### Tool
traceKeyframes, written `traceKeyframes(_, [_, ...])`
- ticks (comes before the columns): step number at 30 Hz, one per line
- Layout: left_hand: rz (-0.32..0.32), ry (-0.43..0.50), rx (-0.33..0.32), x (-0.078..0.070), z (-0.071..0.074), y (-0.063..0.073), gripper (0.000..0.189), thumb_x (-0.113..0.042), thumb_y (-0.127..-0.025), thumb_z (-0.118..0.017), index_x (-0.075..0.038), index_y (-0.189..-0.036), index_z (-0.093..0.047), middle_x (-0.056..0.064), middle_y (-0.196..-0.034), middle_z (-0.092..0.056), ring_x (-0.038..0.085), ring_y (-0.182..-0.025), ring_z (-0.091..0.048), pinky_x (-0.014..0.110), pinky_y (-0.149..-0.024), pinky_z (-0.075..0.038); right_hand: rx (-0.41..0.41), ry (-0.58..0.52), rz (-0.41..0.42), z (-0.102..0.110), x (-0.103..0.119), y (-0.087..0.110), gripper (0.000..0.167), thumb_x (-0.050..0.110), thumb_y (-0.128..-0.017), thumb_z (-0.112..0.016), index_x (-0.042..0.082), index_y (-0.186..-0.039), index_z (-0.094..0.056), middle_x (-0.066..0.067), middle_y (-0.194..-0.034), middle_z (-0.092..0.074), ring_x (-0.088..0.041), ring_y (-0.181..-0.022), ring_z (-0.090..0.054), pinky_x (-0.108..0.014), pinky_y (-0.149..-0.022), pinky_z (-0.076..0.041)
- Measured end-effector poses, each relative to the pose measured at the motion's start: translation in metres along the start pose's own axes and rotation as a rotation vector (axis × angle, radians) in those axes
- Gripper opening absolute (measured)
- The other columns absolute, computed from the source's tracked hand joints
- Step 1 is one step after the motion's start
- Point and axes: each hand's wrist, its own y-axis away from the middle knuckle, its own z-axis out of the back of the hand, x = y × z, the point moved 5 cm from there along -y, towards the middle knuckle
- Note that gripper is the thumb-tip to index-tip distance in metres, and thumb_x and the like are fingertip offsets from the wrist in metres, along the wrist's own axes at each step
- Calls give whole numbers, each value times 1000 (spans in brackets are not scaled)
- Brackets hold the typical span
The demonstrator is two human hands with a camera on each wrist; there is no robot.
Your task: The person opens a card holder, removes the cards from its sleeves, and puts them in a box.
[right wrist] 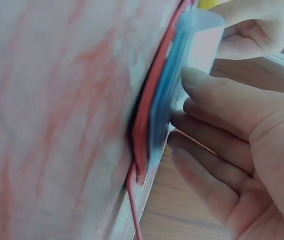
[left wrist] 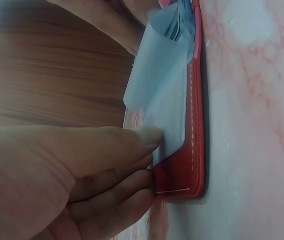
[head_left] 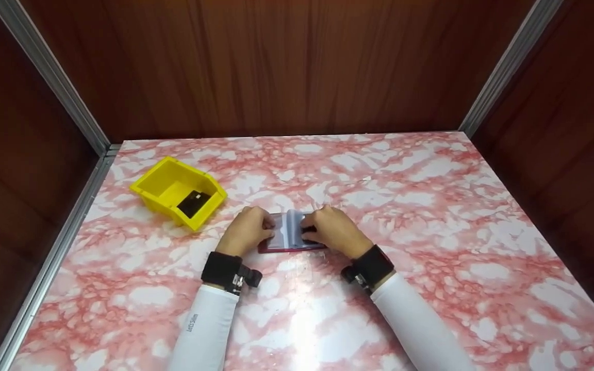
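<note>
A red card holder (head_left: 276, 251) with pale stitching lies open on the table between both hands. Clear plastic sleeves (left wrist: 156, 65) fill it, and one leaf curls up near the middle. My left hand (head_left: 248, 229) pinches the holder's left end, its thumb (left wrist: 146, 136) on a flat sleeve and its fingers at the cover's edge. On the right, my right hand (head_left: 335, 232) holds the stack of bluish sleeves (right wrist: 164, 100), thumb against the raised leaf and fingertips at the stack's edge. From the holder's end hangs a thin red strap (right wrist: 132, 200).
At the back left of the marbled red-and-white table (head_left: 431, 232) stands a yellow bin (head_left: 147, 196). A flat black item (head_left: 192, 204) lies inside it. Brown wood-look panels (head_left: 276, 67) with metal corner posts enclose the table at the back and sides.
</note>
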Motion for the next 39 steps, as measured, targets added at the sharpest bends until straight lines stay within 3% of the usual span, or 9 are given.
traceKeyframes(4, [0,21,5,2,0,0,15,-16,-78,-73,-15,-93,-73,-5,-80,-66,12,-77,-58,30,-77,-48,38,-31,-4,0,0,-1,5,25,-79,-72,21,-82,-71,8,-78,-69,-5,-65,-57,-26,-62,-48])
traceKeyframes(9, [22,47,24,7,0,2,14,-13,-81,-69,-15,-94,-72,-4,-85,-68,13,-81,-59,31,-81,-49,130,-105,-58,-2,-2,-4,16,19,-80,-71,20,-96,-73,4,-89,-72,-7,-77,-62,-26,-68,-51])
traceKeyframes(13, [22,49,11,9,1,1,13,-11,-83,-65,-15,-94,-72,-2,-90,-68,14,-85,-59,32,-84,-48,184,-123,-45,-2,1,-12,21,15,-80,-71,21,-99,-73,4,-95,-72,-8,-83,-63,-26,-72,-51])
traceKeyframes(19, [7,60,-13,9,3,-1,13,-14,-85,-64,-14,-94,-73,-2,-91,-69,16,-90,-57,33,-86,-47,139,-106,18,0,9,-23,18,14,-76,-74,19,-93,-72,4,-86,-71,-9,-71,-57,-27,-65,-48])
traceKeyframes(26, [3,113,-44,6,10,-1,17,-13,-86,-61,-12,-98,-72,-2,-92,-69,17,-90,-58,33,-85,-47,68,-178,-132,6,10,-29,29,14,-76,-75,13,-105,-71,0,-103,-71,-13,-95,-66,-29,-80,-53])
traceKeyframes(30, [15,124,-40,6,12,0,17,-13,-86,-61,-11,-98,-72,-1,-92,-69,17,-89,-57,33,-86,-46,63,-107,-208,12,2,-24,25,13,-76,-72,12,-101,-73,-3,-99,-72,-20,-89,-63,-34,-78,-52])
traceKeyframes(34, [28,87,-15,7,11,2,15,-15,-85,-64,-11,-97,-72,0,-92,-68,18,-92,-55,34,-89,-45,67,20,-264,20,-12,-12,14,16,-74,-75,14,-88,-75,-1,-86,-72,-20,-79,-60,-36,-72,-50])
traceKeyframes(39, [37,37,-10,11,13,4,13,-15,-83,-66,-12,-93,-73,0,-88,-68,18,-89,-56,34,-86,-46,123,48,-206,16,-15,-7,14,22,-74,-77,18,-88,-76,3,-86,-73,-18,-80,-62,-35,-73,-51])
